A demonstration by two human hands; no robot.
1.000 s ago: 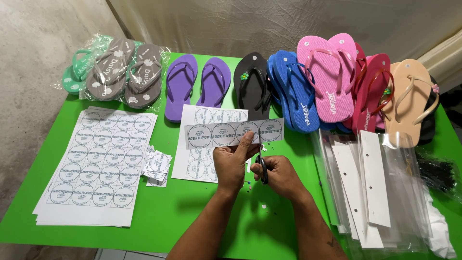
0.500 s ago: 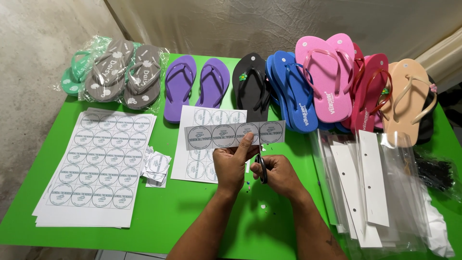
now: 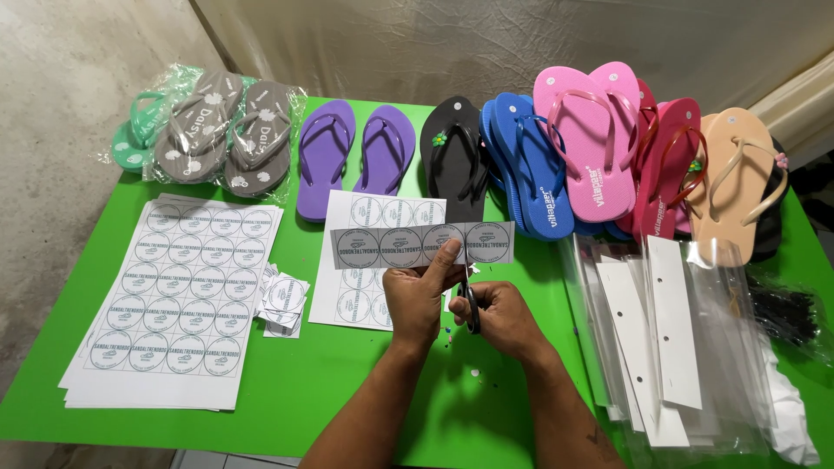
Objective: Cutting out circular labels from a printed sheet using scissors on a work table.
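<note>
My left hand [image 3: 420, 293] pinches a paper strip [image 3: 408, 247] printed with several round labels and holds it flat above the green table [image 3: 330, 382]. My right hand [image 3: 499, 317] grips black scissors [image 3: 471, 306], whose blades point up at the strip's lower edge near its right end. Under the strip lies a partly cut label sheet [image 3: 356, 287]. A small pile of cut square labels [image 3: 283, 300] lies to the left of my hands.
A stack of full label sheets [image 3: 174, 304] lies at the left. Flip-flops line the back: bagged grey and green ones [image 3: 208, 130], purple [image 3: 352, 156], black [image 3: 453, 156], blue [image 3: 526, 169], pink [image 3: 591, 139], beige [image 3: 734, 182]. Clear bags with white card strips [image 3: 669, 339] lie at the right.
The strip has shifted slightly in my left hand while the scissors work at its lower edge. Both hands stay in about the same spot.
</note>
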